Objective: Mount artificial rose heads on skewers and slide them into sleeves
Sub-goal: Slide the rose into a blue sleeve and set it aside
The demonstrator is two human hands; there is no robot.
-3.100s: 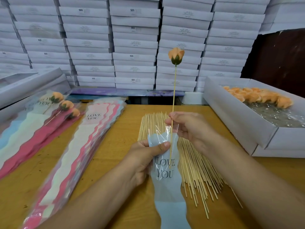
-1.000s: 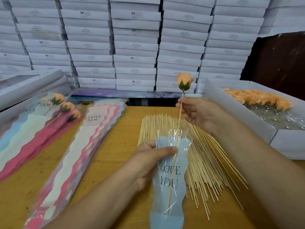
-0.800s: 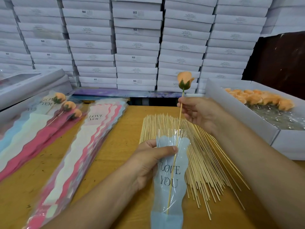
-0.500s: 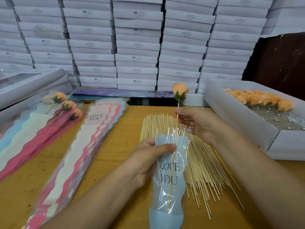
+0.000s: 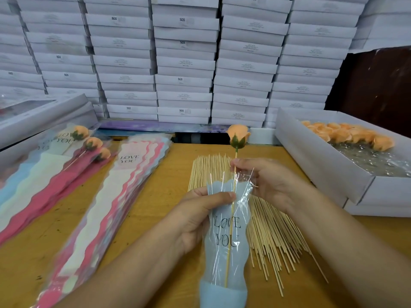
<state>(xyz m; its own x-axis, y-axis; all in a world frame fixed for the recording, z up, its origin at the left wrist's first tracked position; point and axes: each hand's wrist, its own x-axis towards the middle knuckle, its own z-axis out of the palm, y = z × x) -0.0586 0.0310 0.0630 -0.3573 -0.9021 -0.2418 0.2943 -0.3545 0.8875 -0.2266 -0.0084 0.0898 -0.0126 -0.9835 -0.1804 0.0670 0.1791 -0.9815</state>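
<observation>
Peach artificial rose head [image 5: 238, 135] mounted on thin bamboo skewer [image 5: 231, 221], standing upright at centre, bloom just above right hand [image 5: 264, 181]. Skewer pinched between right thumb and fingertips just under green calyx, lower length already inside pale blue and clear plastic sleeve [image 5: 224, 247]. Sleeve mouth clamped by left hand [image 5: 200, 216], thumb pressed across front film, fingers curled behind. Skewer tip visible through film, near opaque blue base of sleeve.

Step in hand, by judgement: sliding mounted rose down into sleeve, most of the way in. Next move probably calls for a straight downward push, guiding bloom past crinkled open mouth without snagging film, then laying it aside.

Printed on sleeve in dark serif capitals: "LOVE YOU". Same words on top of stack of pink and white wavy-edged sleeves [image 5: 106, 196] to left, and on finished sleeved roses [image 5: 89, 143] farther left. Behind hands, loose pile of bare bamboo skewers [image 5: 271, 230] on wooden table [image 5: 155, 218]. To right, open white cardboard box [image 5: 322, 165] of more peach rose heads [image 5: 347, 134]. At back, wall of stacked white flat boxes [image 5: 184, 63], several marked "SGS"; smaller label text too blurred to read.
</observation>
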